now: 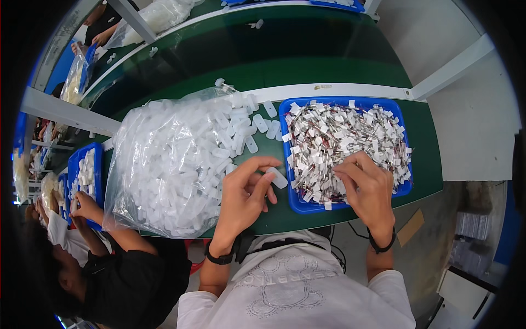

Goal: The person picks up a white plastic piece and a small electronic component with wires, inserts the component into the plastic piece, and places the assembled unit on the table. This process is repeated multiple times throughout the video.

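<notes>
Between the thumb and fingers of my left hand (247, 192) is a small translucent white plastic cap (276, 177), held near the left rim of a blue tray (296, 203). My right hand (366, 183) reaches over that tray with its fingertips together, down at a heap of small wired parts with white tags (323, 131). Whether a part is pinched there is too small to make out. Left of my left hand lies a big clear plastic bag (164, 164) full of the same white caps. Several loose caps (260, 123) spill from its mouth toward the tray.
A green worktable (427, 148) carries the bag and tray, with a white rail (339, 90) along its far side. On my left a co-worker in black (137, 279) handles pieces by another blue tray (98, 175). White posts (455, 66) frame the bench.
</notes>
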The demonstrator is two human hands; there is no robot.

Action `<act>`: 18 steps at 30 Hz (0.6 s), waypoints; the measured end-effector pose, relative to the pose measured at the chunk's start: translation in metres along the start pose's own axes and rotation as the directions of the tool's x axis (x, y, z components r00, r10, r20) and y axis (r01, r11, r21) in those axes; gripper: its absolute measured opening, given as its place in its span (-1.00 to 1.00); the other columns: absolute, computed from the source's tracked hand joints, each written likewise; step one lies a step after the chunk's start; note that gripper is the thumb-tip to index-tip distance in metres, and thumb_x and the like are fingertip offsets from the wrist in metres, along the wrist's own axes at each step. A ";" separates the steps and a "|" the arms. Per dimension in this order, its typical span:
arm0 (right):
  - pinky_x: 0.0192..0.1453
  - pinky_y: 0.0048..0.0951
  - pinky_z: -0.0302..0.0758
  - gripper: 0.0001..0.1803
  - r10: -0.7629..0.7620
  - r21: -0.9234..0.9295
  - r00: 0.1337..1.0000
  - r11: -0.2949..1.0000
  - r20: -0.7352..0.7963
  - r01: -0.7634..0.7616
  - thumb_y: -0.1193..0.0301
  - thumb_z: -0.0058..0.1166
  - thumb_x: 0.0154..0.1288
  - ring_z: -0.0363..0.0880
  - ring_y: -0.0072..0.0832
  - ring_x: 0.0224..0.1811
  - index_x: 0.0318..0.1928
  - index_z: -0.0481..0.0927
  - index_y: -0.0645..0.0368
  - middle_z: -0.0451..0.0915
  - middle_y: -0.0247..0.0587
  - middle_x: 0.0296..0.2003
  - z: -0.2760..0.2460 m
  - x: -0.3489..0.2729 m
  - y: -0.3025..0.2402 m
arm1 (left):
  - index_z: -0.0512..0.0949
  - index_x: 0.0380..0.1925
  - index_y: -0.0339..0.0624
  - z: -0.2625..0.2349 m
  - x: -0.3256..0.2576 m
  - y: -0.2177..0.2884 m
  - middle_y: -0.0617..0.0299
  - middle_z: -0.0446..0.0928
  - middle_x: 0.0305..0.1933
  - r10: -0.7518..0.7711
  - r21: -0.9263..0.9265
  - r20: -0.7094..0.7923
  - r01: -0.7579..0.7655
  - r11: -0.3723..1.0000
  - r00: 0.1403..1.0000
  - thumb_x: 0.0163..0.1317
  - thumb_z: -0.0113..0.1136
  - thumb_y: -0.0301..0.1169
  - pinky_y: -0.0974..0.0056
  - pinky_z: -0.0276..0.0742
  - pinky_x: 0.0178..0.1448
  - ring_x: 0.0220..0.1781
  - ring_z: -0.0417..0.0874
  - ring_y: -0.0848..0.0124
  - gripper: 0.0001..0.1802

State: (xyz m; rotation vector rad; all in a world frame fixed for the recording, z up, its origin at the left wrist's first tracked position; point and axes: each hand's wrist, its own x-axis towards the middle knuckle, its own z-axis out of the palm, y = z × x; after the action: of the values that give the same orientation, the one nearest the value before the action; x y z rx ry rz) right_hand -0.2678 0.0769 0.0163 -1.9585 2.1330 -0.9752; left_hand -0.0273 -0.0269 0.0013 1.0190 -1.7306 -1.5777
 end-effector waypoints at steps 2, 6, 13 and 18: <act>-0.50 -0.33 0.40 -0.95 -0.094 -0.083 0.994 0.992 0.048 0.098 0.49 0.37 0.21 0.61 -0.36 -0.55 -0.32 0.75 0.12 0.62 -0.34 -0.37 0.000 0.002 0.004 | 0.61 0.06 -0.30 -0.004 -0.007 -0.004 0.17 0.64 -0.07 -0.113 -0.139 0.030 0.116 0.983 0.993 0.49 0.11 -0.56 0.46 0.50 -0.58 -0.45 0.75 0.45 -0.78; -0.50 -0.32 0.39 -0.94 0.128 0.031 0.987 0.991 0.095 -0.131 0.43 0.40 0.20 0.62 -0.35 -0.54 -0.34 0.76 0.11 0.63 -0.36 -0.40 -0.004 0.002 -0.009 | 0.60 0.08 -0.36 -0.004 -0.013 -0.005 0.11 0.62 -0.05 -0.077 -0.260 -0.048 0.062 0.964 0.996 0.53 0.07 -0.55 0.49 0.47 -0.59 -0.45 0.75 0.44 -0.77; -0.43 -0.27 0.46 -0.82 0.167 -0.058 0.975 0.985 0.144 -0.160 0.32 0.46 0.16 0.67 -0.30 -0.50 -0.36 0.75 0.14 0.67 -0.30 -0.44 0.015 -0.003 -0.009 | 0.57 -0.03 -0.34 -0.004 -0.015 -0.012 0.18 0.69 -0.30 -0.151 -0.377 -0.110 0.100 0.921 0.982 0.41 0.29 -0.54 0.51 0.46 -0.57 -0.42 0.73 0.53 -0.81; -0.46 -0.35 0.44 -0.82 0.238 -0.019 0.960 0.971 0.149 -0.238 0.38 0.47 0.16 0.62 -0.38 -0.56 -0.37 0.72 0.18 0.68 -0.27 -0.44 0.014 -0.001 -0.015 | 0.60 -0.05 -0.31 0.001 -0.015 -0.012 0.14 0.67 -0.13 -0.105 -0.271 -0.124 0.068 0.960 0.987 0.35 0.35 -0.55 0.48 0.53 -0.51 -0.35 0.73 0.54 -0.78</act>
State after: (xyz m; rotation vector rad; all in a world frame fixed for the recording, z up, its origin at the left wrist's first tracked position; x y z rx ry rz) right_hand -0.2479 0.0731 0.0122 -1.6645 2.2168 -0.7596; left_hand -0.0185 -0.0135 -0.0094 1.0524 -1.3549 -1.6974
